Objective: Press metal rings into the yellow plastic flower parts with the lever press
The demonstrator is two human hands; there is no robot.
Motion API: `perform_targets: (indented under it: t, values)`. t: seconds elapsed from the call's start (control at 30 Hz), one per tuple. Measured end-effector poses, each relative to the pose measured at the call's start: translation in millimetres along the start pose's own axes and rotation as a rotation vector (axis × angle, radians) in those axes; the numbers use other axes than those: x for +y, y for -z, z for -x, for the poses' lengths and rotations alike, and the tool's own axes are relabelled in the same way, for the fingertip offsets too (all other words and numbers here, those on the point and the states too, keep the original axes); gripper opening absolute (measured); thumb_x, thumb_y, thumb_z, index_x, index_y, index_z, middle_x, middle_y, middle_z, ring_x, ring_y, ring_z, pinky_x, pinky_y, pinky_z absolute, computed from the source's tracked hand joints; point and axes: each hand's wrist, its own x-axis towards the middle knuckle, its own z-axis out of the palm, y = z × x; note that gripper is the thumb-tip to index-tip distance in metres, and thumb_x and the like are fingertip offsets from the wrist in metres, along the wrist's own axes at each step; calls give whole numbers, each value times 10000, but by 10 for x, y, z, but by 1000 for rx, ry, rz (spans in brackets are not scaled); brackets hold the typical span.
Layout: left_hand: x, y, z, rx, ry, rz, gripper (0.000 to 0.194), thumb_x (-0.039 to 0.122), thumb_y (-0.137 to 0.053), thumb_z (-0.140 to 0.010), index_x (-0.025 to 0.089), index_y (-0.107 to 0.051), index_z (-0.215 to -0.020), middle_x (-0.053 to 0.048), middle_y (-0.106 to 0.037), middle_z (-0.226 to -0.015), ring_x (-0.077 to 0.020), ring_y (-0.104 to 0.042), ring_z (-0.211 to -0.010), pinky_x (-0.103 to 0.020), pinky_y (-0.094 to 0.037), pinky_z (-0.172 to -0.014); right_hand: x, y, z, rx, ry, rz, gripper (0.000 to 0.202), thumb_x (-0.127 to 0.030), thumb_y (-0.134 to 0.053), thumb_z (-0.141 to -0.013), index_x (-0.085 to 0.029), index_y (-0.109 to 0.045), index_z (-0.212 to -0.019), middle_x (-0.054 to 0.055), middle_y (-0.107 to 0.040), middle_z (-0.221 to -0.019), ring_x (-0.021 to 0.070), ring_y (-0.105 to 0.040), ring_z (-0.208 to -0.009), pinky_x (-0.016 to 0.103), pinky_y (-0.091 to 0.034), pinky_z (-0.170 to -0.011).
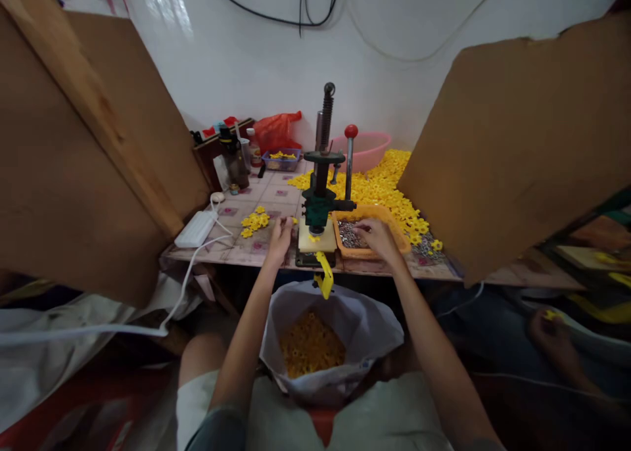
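My left hand (pixel 280 239) is at the left side of a dark green hand press (pixel 318 204). Its fingers are pinched together, with a small yellow flower-shaped piece (pixel 294 221) at the tips. Over an orange basket (pixel 400 242) of small shiny metal parts (pixel 349 235), my right hand (pixel 376 237) has its fingers closed; what they pinch is too small to make out. Another yellow piece (pixel 314 238) lies on the press's pale base block (pixel 305 246), under the ram. The press lever with a red knob (pixel 351 131) stands upright.
Yellow pieces (pixel 389 181) are heaped behind the basket, and a small cluster (pixel 255 221) lies left. A yellow chute (pixel 324 277) hangs above an open white sack (pixel 384 329) between my knees. Cardboard panels (pixel 537 135) flank the table. A co-worker's hand (pixel 549 336) is at right.
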Motion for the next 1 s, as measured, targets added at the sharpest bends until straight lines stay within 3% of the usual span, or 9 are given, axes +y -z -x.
perform_targets:
  t: [0.13, 0.23, 0.37, 0.47, 0.63, 0.77, 1.0]
  values:
    - [38, -17, 40, -80, -41, 184, 646, 697, -686, -952, 224, -605, -1385, -120, -692, -1300, -183, -677, -982, -280, -547, -834, -343, -152, 99, 60, 173, 166, 251, -285, -619, -1037, -214, -854, -1084, 97, -833, -1134, 284, -689, -1102, 423, -476, -1015]
    - [94, 25, 75, -199, -30, 146, 683, 629, -750, -920, 213, -643, -1450, -65, -723, -1082, -176, -649, -863, -270, -511, -768, -665, -389, 165, 71, 191, 292, 271, -300, -603, -1066, -255, -870, -1080, 90, -822, -1137, 312, -626, -1158, 460, -424, -1015]
    - [141, 69, 108, -245, -52, 59, 587, 590, -798, -883, 167, -745, -1287, 1, -624, -821, -164, -553, -748, -265, -437, -700, -912, -624, 237, 96, 73, 363, 209, -290, -684, -1032, -258, -890, -1020, 94, -818, -1125, 345, -567, -1198, 496, -383, -1028]
    - [162, 84, 117, -299, -68, 47, 527, 563, -840, -847, 175, -762, -1195, 1, -637, -844, -169, -568, -789, -271, -454, -747, -894, -621, 312, 57, 86, 304, 153, -274, -743, -1004, -289, -894, -995, 60, -829, -1098, 339, -575, -1197, 481, -392, -1014]
    - [209, 97, 135, -424, -124, 112, 509, 546, -915, -761, 193, -749, -1089, -55, -736, -1112, -230, -657, -1038, -309, -507, -923, -811, -495, 373, 37, 315, 143, 141, -296, -743, -1031, -259, -879, -1017, 47, -831, -975, 260, -665, -1019, 402, -452, -924]
    - [238, 113, 155, -485, -116, 162, 505, 535, -930, -743, 188, -739, -1056, -52, -746, -1090, -225, -663, -1021, -314, -512, -926, -886, -550, 318, 102, 434, 283, 183, -309, -692, -1072, -258, -867, -1061, 59, -830, -1032, 260, -681, -1038, 422, -422, -945]
    - [243, 108, 177, -463, -167, 131, 404, 509, -889, -802, 198, -769, -1031, -50, -765, -1085, -234, -679, -1052, -308, -513, -944, -841, -566, 515, 43, 549, 421, 288, -312, -579, -1115, -294, -840, -1237, 78, -779, -1082, 274, -611, -1093, 428, -408, -993]
